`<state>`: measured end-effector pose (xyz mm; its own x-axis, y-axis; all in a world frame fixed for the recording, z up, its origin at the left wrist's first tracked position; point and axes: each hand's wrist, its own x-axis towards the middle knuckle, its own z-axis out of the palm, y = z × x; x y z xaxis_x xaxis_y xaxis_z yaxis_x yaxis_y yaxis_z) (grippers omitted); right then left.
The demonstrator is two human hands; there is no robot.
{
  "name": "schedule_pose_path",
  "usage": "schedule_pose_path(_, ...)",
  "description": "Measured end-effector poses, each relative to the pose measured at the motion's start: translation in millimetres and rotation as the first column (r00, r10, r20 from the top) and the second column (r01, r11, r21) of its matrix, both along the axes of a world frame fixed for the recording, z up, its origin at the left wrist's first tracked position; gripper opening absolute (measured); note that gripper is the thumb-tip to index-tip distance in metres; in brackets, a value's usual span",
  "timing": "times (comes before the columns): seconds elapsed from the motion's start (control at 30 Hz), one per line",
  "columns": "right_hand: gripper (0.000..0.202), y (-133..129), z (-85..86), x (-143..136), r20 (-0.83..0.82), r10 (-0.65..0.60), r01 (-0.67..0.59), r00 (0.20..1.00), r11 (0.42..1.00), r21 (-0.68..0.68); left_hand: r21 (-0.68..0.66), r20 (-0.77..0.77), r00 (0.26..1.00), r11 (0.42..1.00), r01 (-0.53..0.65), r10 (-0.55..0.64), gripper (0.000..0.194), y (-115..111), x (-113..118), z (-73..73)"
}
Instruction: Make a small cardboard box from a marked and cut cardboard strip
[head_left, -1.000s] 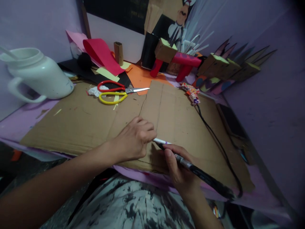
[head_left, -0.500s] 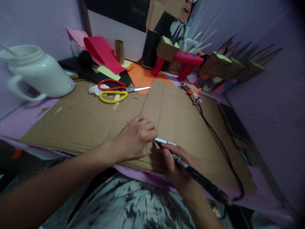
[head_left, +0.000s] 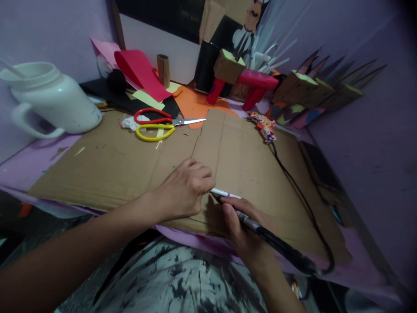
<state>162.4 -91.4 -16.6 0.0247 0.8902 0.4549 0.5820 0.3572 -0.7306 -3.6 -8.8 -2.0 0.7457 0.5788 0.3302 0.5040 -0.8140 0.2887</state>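
My left hand [head_left: 192, 187] is closed, knuckles up, on a large sheet of cardboard [head_left: 114, 174]. From its fingers a thin white stick [head_left: 223, 192] with a purple band reaches toward my right hand; the end inside the left hand is hidden. My right hand [head_left: 244, 217] grips a black, pen-like tool [head_left: 249, 221] with a grey labelled middle. Its dark tip points at the cardboard, just below the stick and close to the left fingertips. Red-and-yellow-handled scissors [head_left: 169, 123] lie open beyond the left hand.
A white jug [head_left: 55, 98] stands at the left. Coloured paper [head_left: 192, 104], a pink-and-cardboard figure [head_left: 254, 80] and cardboard boxes [head_left: 302, 89] line the back. From a flower-patterned object [head_left: 263, 126], a black cord [head_left: 299, 191] curves toward the pen-like tool's rear. A dark phone-like slab [head_left: 319, 165] lies right.
The rear of the pen-like tool has shifted very slightly. Both hands and the white stick stay in nearly the same place.
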Motion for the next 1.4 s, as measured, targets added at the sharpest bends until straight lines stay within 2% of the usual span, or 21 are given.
schedule_pose_path(0.13, 0.014, -7, -3.2, 4, -0.235, -0.078, 0.062, 0.969, 0.996, -0.071, -0.001, 0.015, 1.000, 1.000, -0.010, 0.010, 0.012, 0, -1, -0.5)
schedule_pose_path(0.27, 0.013, -12, -6.6, 3, -0.502, -0.149, 0.125, 0.852, 0.989, -0.082, 0.009, 0.096, 0.995, 1.000, -0.030, 0.029, 0.012, -1, -4, 1.6)
schedule_pose_path(0.4, 0.014, -8, -0.7, 2, -0.606, -0.154, 0.150, 0.781, 0.987, -0.058, 0.007, 0.127, 0.991, 0.999, -0.048, 0.047, 0.014, 0, -12, 7.9)
schedule_pose_path(0.47, 0.014, -3, 5.0, 4, -0.583, -0.197, 0.179, 0.788, 0.980, -0.089, 0.013, 0.111, 0.993, 0.999, -0.046, 0.044, 0.014, 3, -21, 11.3)
schedule_pose_path(0.57, 0.013, 6, 11.9, 7, -0.475, -0.247, 0.207, 0.845, 0.969, -0.136, 0.011, 0.089, 0.995, 0.999, -0.034, 0.033, 0.015, 7, -34, 14.2)
schedule_pose_path(0.67, 0.014, 14, 13.4, 6, -0.370, -0.230, 0.192, 0.900, 0.972, -0.137, 0.014, 0.082, 0.996, 0.999, -0.032, 0.031, 0.015, 10, -45, 13.2)
schedule_pose_path(0.8, 0.013, 21, 9.4, 1, -0.295, -0.215, 0.172, 0.931, 0.971, -0.165, 0.017, 0.083, 0.996, 0.999, -0.040, 0.038, 0.015, 10, -52, 8.5)
schedule_pose_path(1.03, 0.017, 25, 3.2, 1, -0.246, -0.172, 0.130, 0.954, 0.976, -0.177, 0.006, 0.071, 0.997, 1.000, -0.019, 0.019, 0.015, 11, -56, 3.2)
schedule_pose_path(1.2, 0.016, 25, 1.5, 2, -0.268, -0.164, 0.115, 0.949, 0.975, -0.190, 0.004, 0.074, 0.997, 1.000, -0.008, 0.008, 0.016, 12, -57, 1.5)
schedule_pose_path(1.4, 0.016, 25, 2.7, 2, -0.249, -0.128, 0.090, 0.960, 0.983, -0.157, 0.006, 0.090, 0.996, 1.000, 0.003, -0.004, 0.016, 13, -58, -0.1)
